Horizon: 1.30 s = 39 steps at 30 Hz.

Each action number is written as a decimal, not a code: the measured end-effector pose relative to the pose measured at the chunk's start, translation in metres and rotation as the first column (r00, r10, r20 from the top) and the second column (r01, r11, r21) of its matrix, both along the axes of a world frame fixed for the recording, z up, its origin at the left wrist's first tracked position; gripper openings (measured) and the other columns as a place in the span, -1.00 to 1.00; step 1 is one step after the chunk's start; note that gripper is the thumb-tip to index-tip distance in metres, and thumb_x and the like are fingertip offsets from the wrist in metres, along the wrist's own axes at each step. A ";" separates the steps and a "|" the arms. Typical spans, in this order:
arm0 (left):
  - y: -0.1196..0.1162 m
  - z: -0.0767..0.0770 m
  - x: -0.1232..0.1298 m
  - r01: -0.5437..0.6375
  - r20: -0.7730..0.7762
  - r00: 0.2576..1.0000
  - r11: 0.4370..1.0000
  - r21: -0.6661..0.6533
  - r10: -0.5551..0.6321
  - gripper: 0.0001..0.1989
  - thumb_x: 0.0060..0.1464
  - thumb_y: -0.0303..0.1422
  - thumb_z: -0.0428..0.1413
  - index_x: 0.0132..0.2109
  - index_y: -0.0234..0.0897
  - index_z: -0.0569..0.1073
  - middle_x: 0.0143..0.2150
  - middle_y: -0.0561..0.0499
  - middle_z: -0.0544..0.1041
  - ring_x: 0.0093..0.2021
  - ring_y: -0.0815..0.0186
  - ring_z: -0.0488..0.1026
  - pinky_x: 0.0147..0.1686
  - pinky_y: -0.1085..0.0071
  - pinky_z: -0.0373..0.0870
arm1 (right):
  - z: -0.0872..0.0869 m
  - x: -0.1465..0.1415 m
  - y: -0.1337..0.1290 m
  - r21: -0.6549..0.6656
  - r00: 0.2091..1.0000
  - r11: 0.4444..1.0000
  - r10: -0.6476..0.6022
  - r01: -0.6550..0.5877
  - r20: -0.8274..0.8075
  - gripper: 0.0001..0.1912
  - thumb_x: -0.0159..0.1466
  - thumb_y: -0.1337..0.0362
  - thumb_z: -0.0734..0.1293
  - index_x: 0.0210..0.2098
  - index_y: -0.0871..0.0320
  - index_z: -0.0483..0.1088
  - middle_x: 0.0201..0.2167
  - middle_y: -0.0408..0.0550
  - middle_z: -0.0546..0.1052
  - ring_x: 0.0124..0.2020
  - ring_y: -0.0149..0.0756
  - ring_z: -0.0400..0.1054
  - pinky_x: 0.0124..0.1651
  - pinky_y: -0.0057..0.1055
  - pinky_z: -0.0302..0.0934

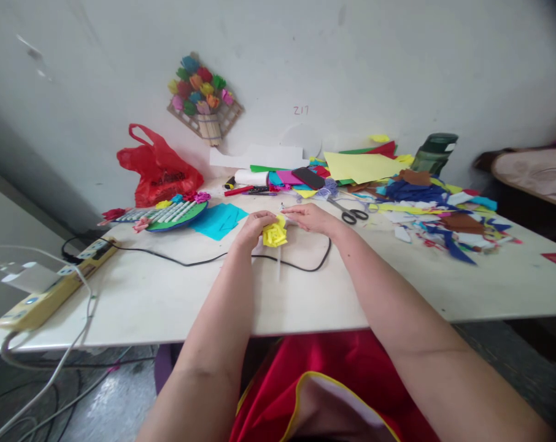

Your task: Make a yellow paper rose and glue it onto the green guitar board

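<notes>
Flower (275, 234) is pinched in left hand (256, 226), right hand's (311, 217) grip unclear, red bag (165, 175) bulging.

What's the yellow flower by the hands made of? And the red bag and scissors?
Yellow flower: probably matte paper, given its crisp folded edges. Red bag: likely thin, shiny plastic, as it's crumpled with a loop handle. Scissors: smooth dark grips suggest plastic; greyish blades suggest metal.
</notes>
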<state>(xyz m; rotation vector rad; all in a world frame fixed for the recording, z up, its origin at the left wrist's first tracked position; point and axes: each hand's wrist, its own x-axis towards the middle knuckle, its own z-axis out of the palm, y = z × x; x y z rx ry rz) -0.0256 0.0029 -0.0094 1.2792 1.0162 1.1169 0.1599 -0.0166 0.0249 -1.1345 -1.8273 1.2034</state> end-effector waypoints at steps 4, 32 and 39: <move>-0.001 0.000 0.001 0.008 -0.004 1.000 1.000 -0.014 -0.008 -0.82 -0.34 -0.36 0.22 -0.47 -0.31 0.44 -0.57 0.06 0.44 -0.51 0.34 0.41 -0.45 0.44 0.32 | -0.003 0.003 0.002 -0.035 1.000 0.999 0.020 -0.020 0.016 -0.63 0.18 0.23 0.28 -0.04 0.19 0.43 -0.72 -0.33 0.17 -0.72 -0.58 -0.03 -0.65 -0.56 -0.16; -0.009 0.011 0.009 0.084 0.190 0.980 0.987 -0.133 -0.058 -0.74 -0.32 -0.36 0.11 -0.39 -0.42 0.51 -0.48 -0.12 0.57 -0.33 0.15 0.52 -0.29 0.33 0.43 | -0.004 -0.005 0.001 0.220 0.995 0.976 -0.016 -0.005 0.095 -0.65 0.21 0.28 0.24 -0.07 0.24 0.50 -0.62 -0.19 0.41 -0.61 -0.50 0.19 -0.50 -0.50 0.14; -0.011 0.013 0.010 0.073 0.233 0.972 0.985 -0.156 -0.035 -0.73 -0.29 -0.36 0.11 -0.36 -0.43 0.52 -0.48 -0.13 0.58 -0.29 0.11 0.54 -0.26 0.31 0.45 | -0.018 0.000 0.015 0.504 0.956 0.863 -0.110 -0.045 0.273 -0.68 0.23 0.26 0.24 -0.06 0.00 0.49 -0.08 -0.13 0.55 -0.03 -0.23 0.42 0.04 -0.30 0.25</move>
